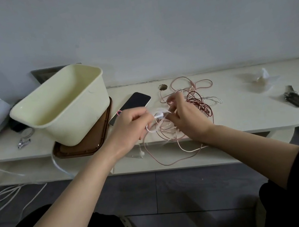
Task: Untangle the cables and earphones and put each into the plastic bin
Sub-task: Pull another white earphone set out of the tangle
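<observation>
Head view: left hand (128,122) pinches a white plug (158,115), and right hand (185,116) pinches the tangle (199,103) near the desk's (244,117) front edge. Untangling is in hand; the next move probably calls for threading the plug out through the loops before anything goes in the bin (83,124), at the desk's left end.

Head-worn view, forward-down over the table (240,116)

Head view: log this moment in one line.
untangling | left hand: holds white cable | right hand: pinches cable tangle | cable tangle: on table | plastic bin: no cables inside
</observation>
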Demonstrator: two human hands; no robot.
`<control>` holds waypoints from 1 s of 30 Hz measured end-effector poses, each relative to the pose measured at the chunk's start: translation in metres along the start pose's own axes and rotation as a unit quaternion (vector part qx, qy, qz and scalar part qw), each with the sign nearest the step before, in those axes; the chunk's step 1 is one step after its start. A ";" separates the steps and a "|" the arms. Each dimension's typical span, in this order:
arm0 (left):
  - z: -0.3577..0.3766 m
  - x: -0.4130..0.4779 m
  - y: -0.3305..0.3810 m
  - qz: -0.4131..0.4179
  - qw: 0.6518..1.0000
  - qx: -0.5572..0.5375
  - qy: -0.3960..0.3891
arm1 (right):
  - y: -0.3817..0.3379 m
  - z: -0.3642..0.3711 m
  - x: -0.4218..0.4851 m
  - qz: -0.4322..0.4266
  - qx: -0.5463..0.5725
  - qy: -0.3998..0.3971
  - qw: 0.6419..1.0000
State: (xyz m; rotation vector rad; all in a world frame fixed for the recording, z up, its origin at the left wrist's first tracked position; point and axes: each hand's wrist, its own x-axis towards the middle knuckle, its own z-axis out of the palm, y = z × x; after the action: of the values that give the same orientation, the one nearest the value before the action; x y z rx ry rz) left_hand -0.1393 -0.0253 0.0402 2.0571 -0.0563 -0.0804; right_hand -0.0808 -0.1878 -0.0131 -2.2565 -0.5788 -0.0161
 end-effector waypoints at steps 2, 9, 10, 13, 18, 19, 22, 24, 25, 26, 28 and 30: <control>0.002 -0.004 -0.002 -0.032 0.994 0.055 -0.089 | 0.002 0.000 0.000 -0.023 -0.062 -0.059 0.996; 0.002 -0.005 -0.017 -0.135 0.962 0.140 -0.190 | 0.013 0.004 0.001 -0.041 -0.220 -0.129 0.966; 0.000 -0.003 -0.021 -0.151 0.960 0.162 -0.171 | 0.013 0.001 0.002 -0.042 -0.204 -0.104 0.973; -0.004 0.003 -0.036 -0.177 0.950 0.243 -0.079 | 0.011 -0.007 0.003 -0.102 -0.154 -0.037 0.982; -0.002 0.012 -0.024 -0.189 0.980 0.063 0.013 | -0.007 0.002 -0.010 -0.252 -0.175 -0.007 0.952; 0.001 0.012 -0.023 -0.189 0.981 0.039 0.003 | -0.010 0.004 -0.014 -0.279 -0.185 -0.012 0.942; 0.010 0.007 -0.022 -0.195 0.980 -0.004 -0.039 | -0.011 0.014 -0.023 -0.336 -0.221 -0.057 0.914; 0.016 0.005 -0.023 -0.211 0.975 -0.005 -0.074 | -0.010 0.019 -0.031 -0.369 -0.214 -0.079 0.901; 0.018 0.005 -0.025 -0.210 0.974 -0.003 -0.086 | -0.008 0.021 -0.034 -0.380 -0.199 -0.096 0.898; 0.020 0.005 -0.025 -0.200 0.975 0.001 -0.093 | -0.008 0.020 -0.036 -0.387 -0.197 -0.105 0.895; 0.020 0.005 -0.026 -0.168 0.983 0.019 -0.073 | -0.006 0.020 -0.040 -0.398 -0.219 -0.109 0.884; 0.017 0.007 -0.025 -0.138 0.988 0.049 -0.038 | -0.002 0.019 -0.040 -0.353 -0.179 -0.144 0.907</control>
State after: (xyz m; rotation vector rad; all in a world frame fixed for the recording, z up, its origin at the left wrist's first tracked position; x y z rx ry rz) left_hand -0.1334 -0.0293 0.0095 2.1495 0.1818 -0.3325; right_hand -0.1205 -0.1890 -0.0325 -2.2763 -1.6448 -0.1659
